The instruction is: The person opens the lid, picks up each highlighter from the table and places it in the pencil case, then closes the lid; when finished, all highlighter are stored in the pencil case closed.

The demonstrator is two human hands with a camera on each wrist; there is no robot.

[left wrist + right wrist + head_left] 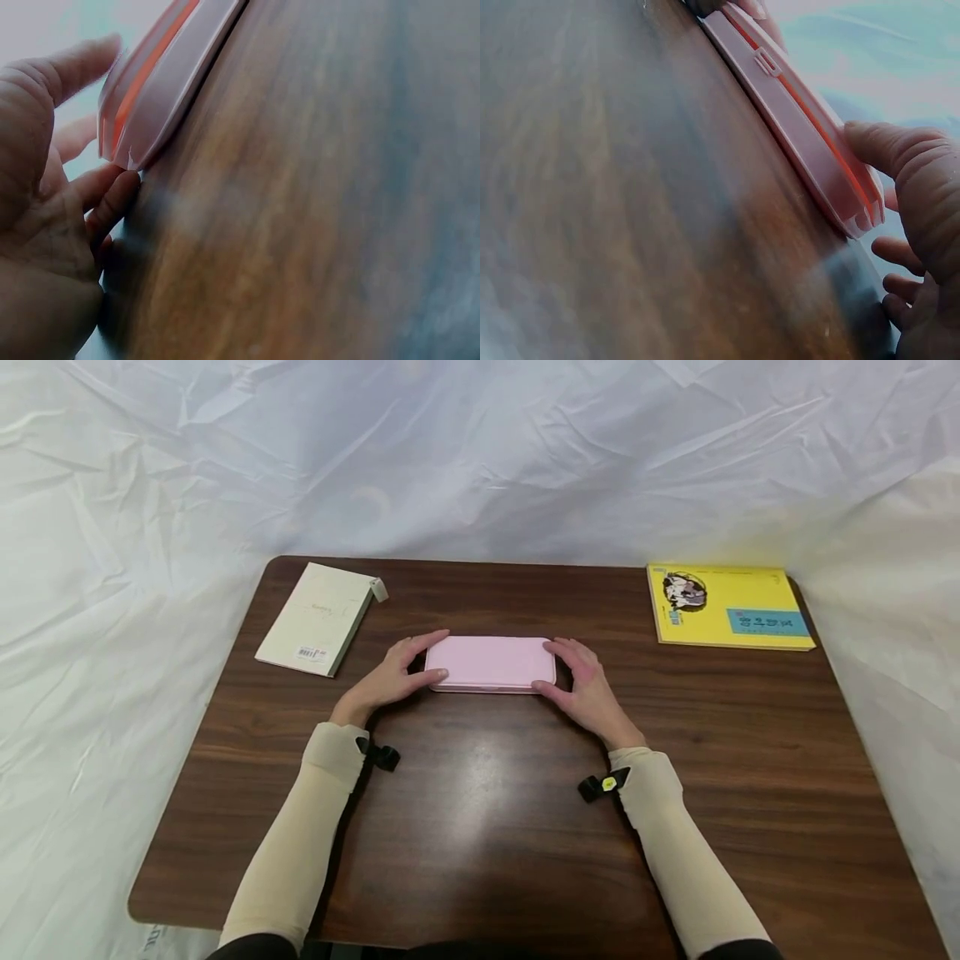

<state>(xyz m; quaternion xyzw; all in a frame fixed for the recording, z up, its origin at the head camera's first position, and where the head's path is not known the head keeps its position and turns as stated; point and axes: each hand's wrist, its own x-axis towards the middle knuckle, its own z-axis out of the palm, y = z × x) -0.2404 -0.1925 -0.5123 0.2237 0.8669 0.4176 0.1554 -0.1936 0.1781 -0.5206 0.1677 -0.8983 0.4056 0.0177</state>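
Observation:
A flat pink pencil case (491,662) with rounded corners lies lengthwise across the middle of the wooden table. My left hand (393,672) grips its left end, thumb at the near edge and index finger at the far corner. At the opposite end, my right hand (585,689) holds it the same way. In the right wrist view, a small clasp (767,62) shows on the case's front side. An orange strip (821,129) runs along the seam between lid and base. The left wrist view shows the left fingertips right at the case's end.
A cream-coloured book (318,618) with a barcode label lies at the back left, a small tab sticking out at its corner. At the back right is a yellow book (727,589) with a blue panel. White plastic sheeting (480,460) hangs behind the table.

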